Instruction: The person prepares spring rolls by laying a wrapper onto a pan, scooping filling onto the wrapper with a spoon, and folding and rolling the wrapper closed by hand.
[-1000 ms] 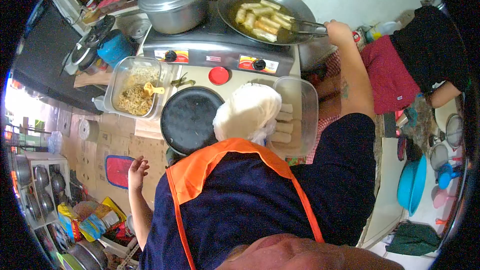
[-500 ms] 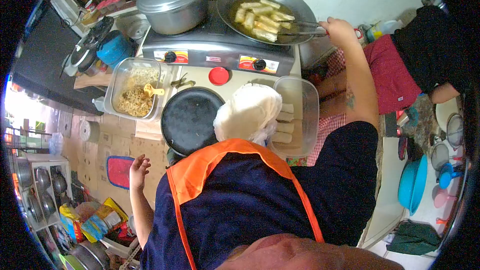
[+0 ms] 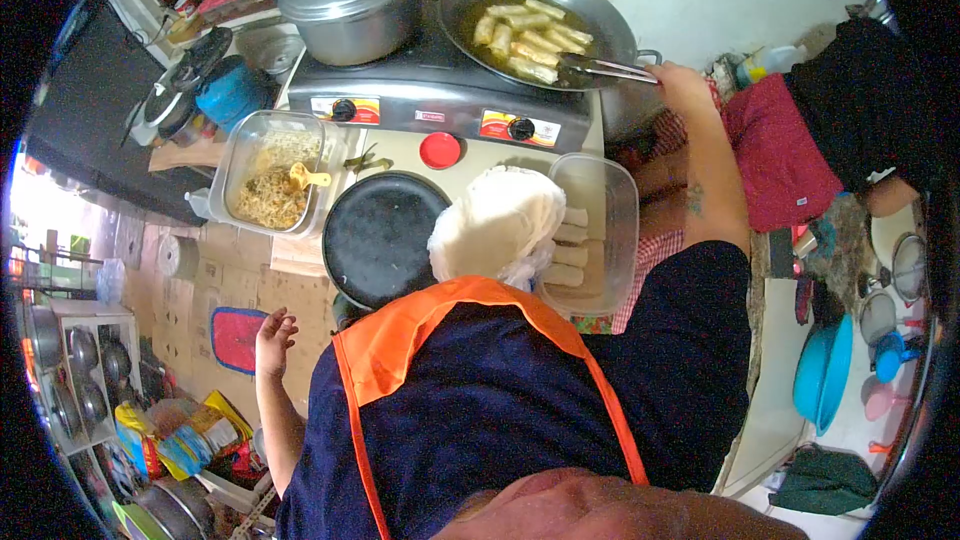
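My right hand (image 3: 684, 90) is closed around the metal tongs (image 3: 615, 70), which reach over the rim of a wide frying pan (image 3: 612, 25). Several spring rolls (image 3: 540, 44) lie in the oil there, pale to light golden. The tongs' tips are at the right end of the rolls; I cannot tell whether they grip one. Away from the counter, my left hand (image 3: 275, 340) hangs at my side with loosely bent fingers, holding nothing.
The stove (image 3: 430, 110) also bears a lidded pot (image 3: 355, 15). In front are a filling tub (image 3: 232, 165), a black round pan (image 3: 387, 240), white wrappers (image 3: 495, 225), and a plastic container (image 3: 618, 240) with uncooked rolls. Another person (image 3: 780, 150) stands at the right.
The tongs' arms have come closer together, and the tongs have turned slightly, their tips shifting at the rolls' right end. My left hand stays almost where it was.
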